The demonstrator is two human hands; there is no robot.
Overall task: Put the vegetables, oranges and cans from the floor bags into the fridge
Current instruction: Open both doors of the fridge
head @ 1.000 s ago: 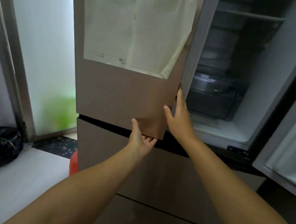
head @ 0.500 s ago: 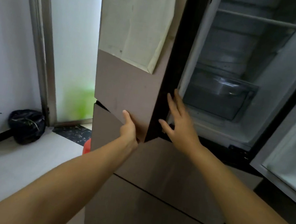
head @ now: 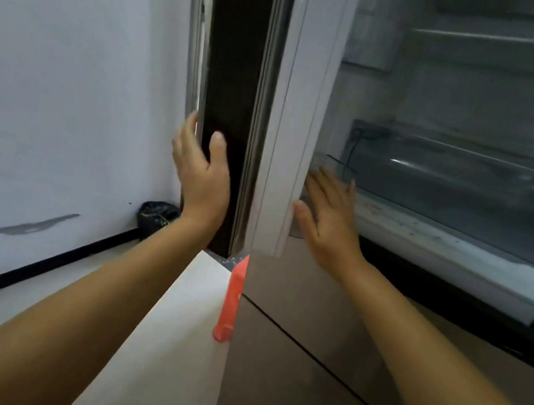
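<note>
1. Fridge (head: pixel 320 366) at 3 o'clock stands open; no vegetables, oranges or cans show inside, so by my reckoning the loading has not begun.
2. Black bag (head: pixel 156 217) lies on the floor (head: pixel 170 326) at 9 o'clock, by the wall, well apart from both hands.
3. Left hand (head: pixel 202 175) is spread flat and empty at the dark edge of the door (head: pixel 288 119).
4. Right hand (head: pixel 328 211), fingers splayed, holds nothing and touches the door's inner side.
5. Clear drawer (head: pixel 461 193) at 2 o'clock looks empty.
</note>
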